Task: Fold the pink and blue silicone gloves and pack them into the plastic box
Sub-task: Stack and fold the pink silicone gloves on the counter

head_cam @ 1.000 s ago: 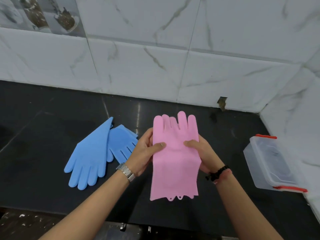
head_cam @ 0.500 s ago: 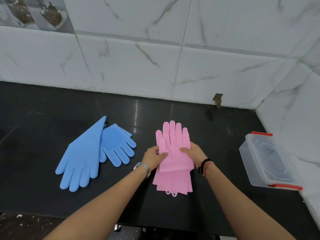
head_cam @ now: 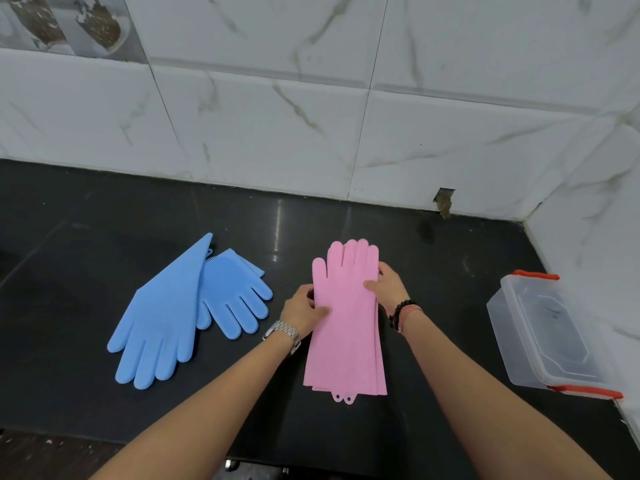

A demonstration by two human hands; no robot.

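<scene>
The pink gloves (head_cam: 346, 327) lie stacked flat on the black counter (head_cam: 86, 237), fingers pointing to the wall, cuffs toward me. My left hand (head_cam: 303, 308) grips their left edge with the thumb on top. My right hand (head_cam: 388, 284) holds the right edge near the fingers, thumb laid across the top. Two blue gloves (head_cam: 183, 306) lie overlapping at the left, fingers pointing toward me. The clear plastic box (head_cam: 547, 330) with red clips stands at the right, its lid on.
A white marble-tiled wall (head_cam: 311, 116) runs along the back and turns forward on the right, close behind the box. The counter's front edge lies just under my forearms.
The pink gloves came down from being held up in the air and now lie stretched flat on the counter. Both hands moved down with them and keep hold of the edges.
</scene>
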